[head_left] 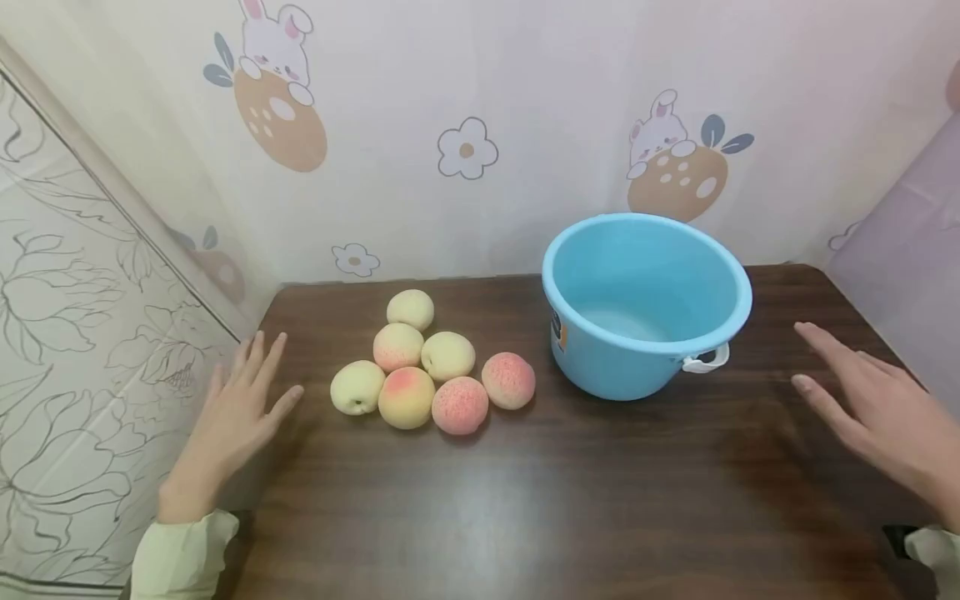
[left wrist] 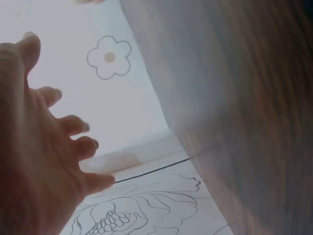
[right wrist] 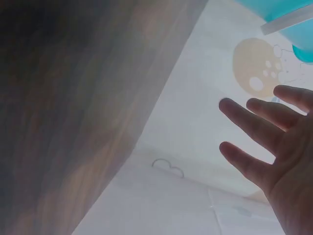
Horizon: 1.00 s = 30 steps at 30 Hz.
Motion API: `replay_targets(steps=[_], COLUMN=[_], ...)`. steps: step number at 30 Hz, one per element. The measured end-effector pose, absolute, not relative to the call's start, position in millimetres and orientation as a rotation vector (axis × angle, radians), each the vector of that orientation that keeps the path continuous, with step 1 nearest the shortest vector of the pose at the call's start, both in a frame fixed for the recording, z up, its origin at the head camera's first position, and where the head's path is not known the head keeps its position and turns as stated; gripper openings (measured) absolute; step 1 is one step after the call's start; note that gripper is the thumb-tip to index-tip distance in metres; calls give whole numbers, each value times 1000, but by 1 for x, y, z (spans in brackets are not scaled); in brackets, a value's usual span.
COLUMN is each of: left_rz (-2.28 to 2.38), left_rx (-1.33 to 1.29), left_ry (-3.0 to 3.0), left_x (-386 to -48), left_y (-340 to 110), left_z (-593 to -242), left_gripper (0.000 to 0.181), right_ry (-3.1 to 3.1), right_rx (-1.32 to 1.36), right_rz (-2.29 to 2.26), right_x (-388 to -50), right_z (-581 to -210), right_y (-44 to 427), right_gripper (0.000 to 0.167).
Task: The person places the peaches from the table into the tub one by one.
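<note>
Ranging from cream to pink, seven peaches (head_left: 444,358) lie — left fingers (head_left: 273,362), right fingers (head_left: 827,347) spread.

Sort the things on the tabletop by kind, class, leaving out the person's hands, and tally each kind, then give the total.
Round fruits: 7
Blue buckets: 1
Total: 8
</note>
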<state>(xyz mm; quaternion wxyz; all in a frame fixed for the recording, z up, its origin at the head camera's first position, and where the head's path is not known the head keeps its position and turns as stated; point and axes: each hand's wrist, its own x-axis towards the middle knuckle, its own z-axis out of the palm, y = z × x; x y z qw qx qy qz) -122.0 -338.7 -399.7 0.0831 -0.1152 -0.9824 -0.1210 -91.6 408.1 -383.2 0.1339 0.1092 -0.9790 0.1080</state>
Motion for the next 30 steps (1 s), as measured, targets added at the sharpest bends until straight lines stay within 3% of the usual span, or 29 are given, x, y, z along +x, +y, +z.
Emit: replay_targets(steps=[11,30], left_rz=[-448,-668], left_rx=[-442,-515], left_ry=[-2762,-2840], left_x=[-122,-120], left_y=[-325,-299], left_z=[-394,-394], left_gripper=[59,53], right_ry=[-2706,-2575], right_rx=[231,246], right_rz=[531,939], right_x=[-101,-126], right_z=[-362,-335], right_y=[387,351], right_gripper=[53,46])
